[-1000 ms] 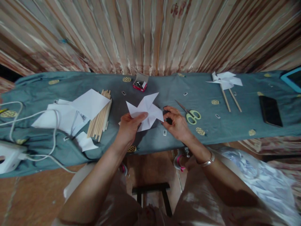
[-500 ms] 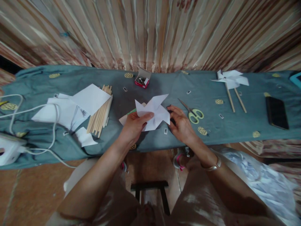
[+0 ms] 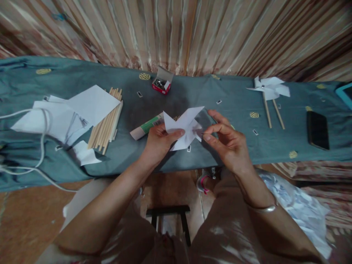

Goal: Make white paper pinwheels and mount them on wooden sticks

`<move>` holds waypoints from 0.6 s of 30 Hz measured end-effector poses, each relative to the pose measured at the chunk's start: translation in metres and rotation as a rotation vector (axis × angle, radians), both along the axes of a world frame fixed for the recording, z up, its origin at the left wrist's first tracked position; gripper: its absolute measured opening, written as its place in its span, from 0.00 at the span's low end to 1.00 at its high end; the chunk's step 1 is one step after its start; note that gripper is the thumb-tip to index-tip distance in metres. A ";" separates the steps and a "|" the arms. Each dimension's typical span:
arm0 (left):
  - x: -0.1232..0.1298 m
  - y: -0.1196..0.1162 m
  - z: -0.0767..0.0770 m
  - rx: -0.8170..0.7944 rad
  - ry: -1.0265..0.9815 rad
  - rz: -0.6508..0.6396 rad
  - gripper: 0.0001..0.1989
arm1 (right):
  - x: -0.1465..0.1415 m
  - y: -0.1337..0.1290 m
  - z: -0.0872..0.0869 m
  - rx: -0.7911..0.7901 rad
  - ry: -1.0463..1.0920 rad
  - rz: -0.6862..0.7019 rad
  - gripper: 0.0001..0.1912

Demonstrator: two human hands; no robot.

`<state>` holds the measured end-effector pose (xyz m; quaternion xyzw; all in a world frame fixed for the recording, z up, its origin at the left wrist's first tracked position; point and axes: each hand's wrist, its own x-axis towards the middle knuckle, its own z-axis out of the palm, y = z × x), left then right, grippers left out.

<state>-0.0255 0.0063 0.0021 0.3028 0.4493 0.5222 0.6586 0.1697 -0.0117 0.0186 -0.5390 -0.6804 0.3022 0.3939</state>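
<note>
A white paper pinwheel (image 3: 183, 128) is pinched at its centre by my left hand (image 3: 159, 143), thumb on top. Just right of it, my right hand (image 3: 228, 143) has thumb and index finger pressed together on a small dark thing, too small to make out. A green and pale box (image 3: 144, 126) lies beside my left hand. Behind stands an open red box (image 3: 162, 82) of small metal pieces. Wooden sticks (image 3: 106, 123) lie in a bundle to the left, next to white paper sheets (image 3: 93, 104).
Two finished-looking pinwheels on sticks (image 3: 272, 88) lie at the back right, left of a black phone (image 3: 318, 130). White cables (image 3: 42, 146) run over the left side. A blue-edged object (image 3: 345, 95) is at the far right. The scissors are hidden behind my right hand.
The view has shifted a little. My right hand has come away from the paper's edge, its fingertips now pinched. More of the green and pale box shows, and the scissors are covered.
</note>
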 end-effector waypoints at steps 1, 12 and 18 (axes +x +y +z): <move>0.002 0.000 0.000 0.000 0.001 -0.005 0.06 | -0.003 -0.002 0.003 0.016 -0.001 0.011 0.04; 0.009 -0.003 -0.002 0.022 0.007 -0.061 0.11 | -0.011 -0.004 0.000 0.066 -0.050 0.037 0.02; 0.010 -0.004 0.000 0.003 0.017 -0.078 0.12 | -0.011 -0.004 -0.001 0.088 -0.034 0.054 0.01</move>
